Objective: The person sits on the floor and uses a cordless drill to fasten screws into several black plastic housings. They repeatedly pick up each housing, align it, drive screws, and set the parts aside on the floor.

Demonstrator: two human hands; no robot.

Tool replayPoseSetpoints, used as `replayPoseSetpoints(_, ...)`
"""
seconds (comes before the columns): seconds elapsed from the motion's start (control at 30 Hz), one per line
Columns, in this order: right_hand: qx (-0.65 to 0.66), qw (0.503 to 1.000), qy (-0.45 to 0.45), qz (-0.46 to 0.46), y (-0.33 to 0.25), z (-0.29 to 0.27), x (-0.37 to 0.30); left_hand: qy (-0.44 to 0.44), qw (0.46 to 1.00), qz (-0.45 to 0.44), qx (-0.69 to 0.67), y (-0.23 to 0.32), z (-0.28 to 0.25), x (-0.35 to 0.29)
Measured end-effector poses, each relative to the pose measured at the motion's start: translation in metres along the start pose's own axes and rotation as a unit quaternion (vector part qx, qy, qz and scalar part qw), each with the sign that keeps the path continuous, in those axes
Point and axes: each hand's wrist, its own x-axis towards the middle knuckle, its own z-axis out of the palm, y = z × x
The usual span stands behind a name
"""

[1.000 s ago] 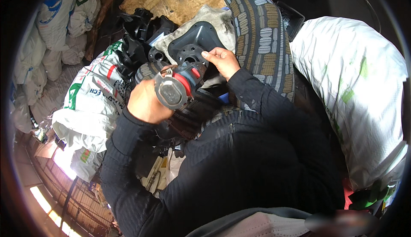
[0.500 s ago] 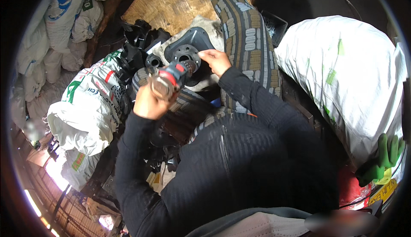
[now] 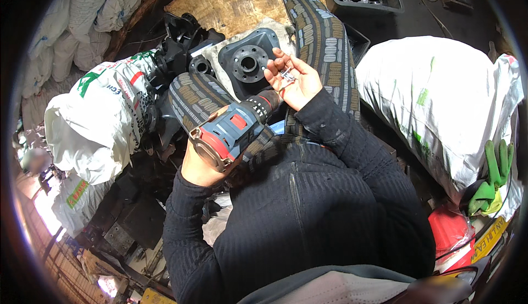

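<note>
Out on the far left, well beyond your left fingers, slumps a bulging white woven sack (image 3: 82, 133) with green and red print. Nearer, ahead of those fingers, there's a jumble of glossy black moulded parts (image 3: 184, 34), and a small black ring-shaped piece (image 3: 201, 66) just right of it.

Now your left hand (image 3: 202, 165): wrapped round the grip of a blue-grey and red cordless drill (image 3: 234, 131), most of its fingers hidden by the body. The black chuck points up toward your right fingers, very close; I can't tell whether they touch.

Ahead of the chuck, just left of your right fingers, lies the round black holed disc (image 3: 250, 64), centred on a dark square plate with rounded corners (image 3: 228, 56). So the disc is in place; whether any holes are filled is too small to call.

And your right hand (image 3: 301, 88): palm up, fingers loosely curled, cradling a few small shiny metal pieces (image 3: 288, 75). Those are yet to go anywhere, and the drill isn't on the disc. I'd call it a between-steps moment.

Well right of those fingers: a big white sack with green marks (image 3: 423, 89), then a green glove (image 3: 491, 177).
</note>
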Motion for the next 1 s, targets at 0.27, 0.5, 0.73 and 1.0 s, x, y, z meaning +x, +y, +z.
replayPoseSetpoints(0.27,-0.315,0.945,-0.033,0.088,-0.006,0.014,-0.023,0.027,0.996,0.032,0.083,-0.012,-0.025,-0.002)
replayPoseSetpoints(0.5,-0.270,0.949,-0.001,0.161,0.000,0.015,-0.013,0.025,0.991,0.057,0.117,-0.014,-0.026,0.002)
replayPoseSetpoints(0.73,-0.138,0.980,0.034,0.142,0.010,-0.008,0.004,0.010,0.995,0.025,0.091,-0.018,-0.022,-0.008)
replayPoseSetpoints(1.0,-0.107,0.978,0.090,0.157,0.022,-0.003,0.004,-0.015,0.996,-0.018,0.081,-0.026,-0.021,-0.011)
